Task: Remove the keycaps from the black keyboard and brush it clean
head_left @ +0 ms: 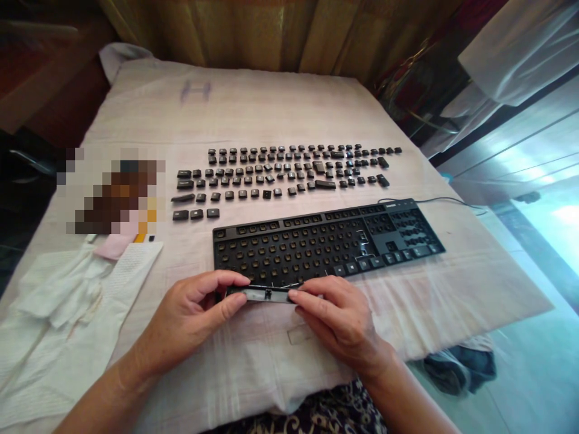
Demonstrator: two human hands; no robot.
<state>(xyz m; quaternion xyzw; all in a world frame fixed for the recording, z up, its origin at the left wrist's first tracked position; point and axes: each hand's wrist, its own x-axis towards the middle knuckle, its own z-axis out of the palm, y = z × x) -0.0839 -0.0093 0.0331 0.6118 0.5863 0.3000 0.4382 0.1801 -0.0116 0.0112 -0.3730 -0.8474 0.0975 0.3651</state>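
A long black space bar keycap [265,294] is held underside up just in front of the keyboard's near edge. My left hand [190,316] pinches its left end and my right hand [337,316] pinches its right end. The black keyboard [328,238] lies on the cloth with most keycaps removed, its bare switch sockets showing. A few keys remain along its lower right. Several loose black keycaps [289,172] are laid out in rows beyond the keyboard.
A pale cloth [253,114] covers the table. White folded cloths [67,301] lie at the left near a blurred patch. The keyboard cable [452,202] trails off the right edge. Curtains hang behind; floor drops away at right.
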